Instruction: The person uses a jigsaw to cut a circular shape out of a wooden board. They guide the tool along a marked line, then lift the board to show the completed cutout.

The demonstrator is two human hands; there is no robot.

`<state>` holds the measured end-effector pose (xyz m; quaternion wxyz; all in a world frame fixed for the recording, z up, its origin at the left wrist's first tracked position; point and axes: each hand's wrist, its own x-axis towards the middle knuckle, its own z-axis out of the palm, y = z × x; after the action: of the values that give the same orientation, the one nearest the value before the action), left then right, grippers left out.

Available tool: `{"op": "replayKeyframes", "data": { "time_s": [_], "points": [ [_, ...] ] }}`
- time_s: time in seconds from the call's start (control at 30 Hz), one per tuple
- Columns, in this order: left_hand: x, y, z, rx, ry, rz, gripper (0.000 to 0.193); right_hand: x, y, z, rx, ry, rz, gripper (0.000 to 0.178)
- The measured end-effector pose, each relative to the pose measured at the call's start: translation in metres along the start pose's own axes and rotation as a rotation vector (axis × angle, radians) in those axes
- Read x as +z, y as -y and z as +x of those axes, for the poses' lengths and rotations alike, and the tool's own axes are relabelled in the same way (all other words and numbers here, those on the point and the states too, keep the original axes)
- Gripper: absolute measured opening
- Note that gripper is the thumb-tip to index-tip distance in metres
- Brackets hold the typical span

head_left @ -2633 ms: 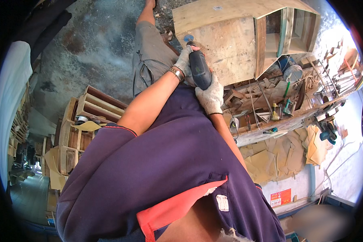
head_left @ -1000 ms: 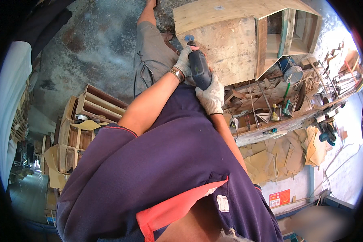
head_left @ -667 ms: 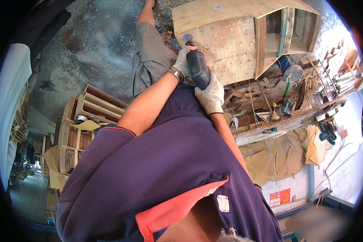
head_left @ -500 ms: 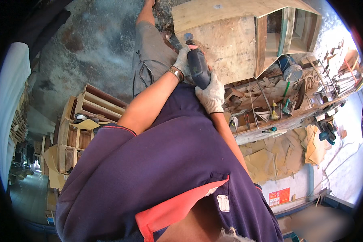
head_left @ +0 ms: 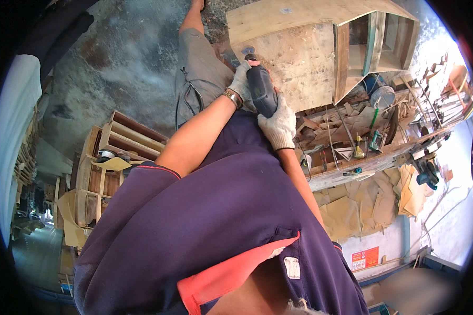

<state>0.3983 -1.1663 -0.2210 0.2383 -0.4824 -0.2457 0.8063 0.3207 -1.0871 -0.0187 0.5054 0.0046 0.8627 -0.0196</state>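
Observation:
A dark angle grinder [head_left: 261,90] is held at an angle in front of my waist, its small round disc [head_left: 248,50] against or just over the near left part of a pale plywood panel [head_left: 299,65]. My left hand [head_left: 240,82], in a white knit glove with bare fingertips, wraps round the front of the tool near its head. My right hand [head_left: 278,124], gloved the same way, grips the rear end of the body. Parts of both hands' fingers are hidden behind the tool. The panel forms the side of a wooden cabinet with open compartments [head_left: 360,52].
Right of me a cluttered workbench [head_left: 347,176] bears wood scraps [head_left: 320,131], a yellow-handled tool [head_left: 358,146] and a bucket [head_left: 379,92]. Wooden drawer frames [head_left: 131,137] stand at my left on the stained floor [head_left: 115,68]. Brown sheets [head_left: 357,205] lie beyond the bench.
The whole view has shifted slightly. Both hands keep their grip on the angle grinder, and it stays at about the same spot on the panel.

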Motion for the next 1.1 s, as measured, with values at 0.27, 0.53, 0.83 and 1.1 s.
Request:
{"op": "replayKeyframes", "data": {
  "time_s": [0.27, 0.53, 0.83, 1.1],
  "points": [
    [-0.0047, -0.0010, 0.0018, 0.025, 0.016, 0.047, 0.050, 0.0012, -0.0026, 0.0000, -0.012, -0.001, 0.025, 0.089],
    [-0.0062, -0.0015, 0.0041, 0.016, 0.042, 0.056, 0.053, 0.0029, -0.0049, 0.0010, 0.002, 0.005, 0.029, 0.090],
    [-0.0098, -0.0023, 0.0091, 0.010, 0.074, 0.021, 0.053, -0.0022, -0.0009, 0.0013, 0.024, 0.009, 0.008, 0.083],
    [-0.0061, -0.0013, 0.0035, 0.049, 0.026, 0.063, 0.053, 0.0000, -0.0027, 0.0021, 0.015, 0.002, 0.010, 0.083]
  ]
}}
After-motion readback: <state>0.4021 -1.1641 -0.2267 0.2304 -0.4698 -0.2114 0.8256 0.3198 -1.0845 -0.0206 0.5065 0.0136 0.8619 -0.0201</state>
